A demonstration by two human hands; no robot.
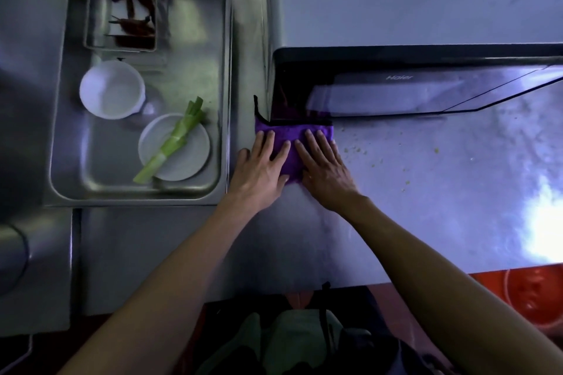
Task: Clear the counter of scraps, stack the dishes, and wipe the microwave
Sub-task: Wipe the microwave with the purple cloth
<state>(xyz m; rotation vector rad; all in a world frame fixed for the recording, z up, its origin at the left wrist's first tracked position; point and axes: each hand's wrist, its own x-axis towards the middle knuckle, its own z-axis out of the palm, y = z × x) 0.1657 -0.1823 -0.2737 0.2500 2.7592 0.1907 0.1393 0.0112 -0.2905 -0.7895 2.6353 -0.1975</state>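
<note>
A purple cloth (292, 134) lies flat on the steel counter (426, 207), against the front left corner of the black microwave (426, 82). My left hand (262, 167) and my right hand (324, 167) both press flat on the cloth with fingers spread, side by side. Small pale green scraps (359, 151) are scattered on the counter to the right of the cloth. A white bowl (111, 90) and a white plate (182, 158) with a leek stalk (170, 143) across it sit in the steel tray (219, 100) on the left.
A small metal tin (91, 3) with dried red chillies stands at the back of the tray. A red basin (533, 298) is on the floor below the counter's front edge at right. Bright glare covers the counter's right side.
</note>
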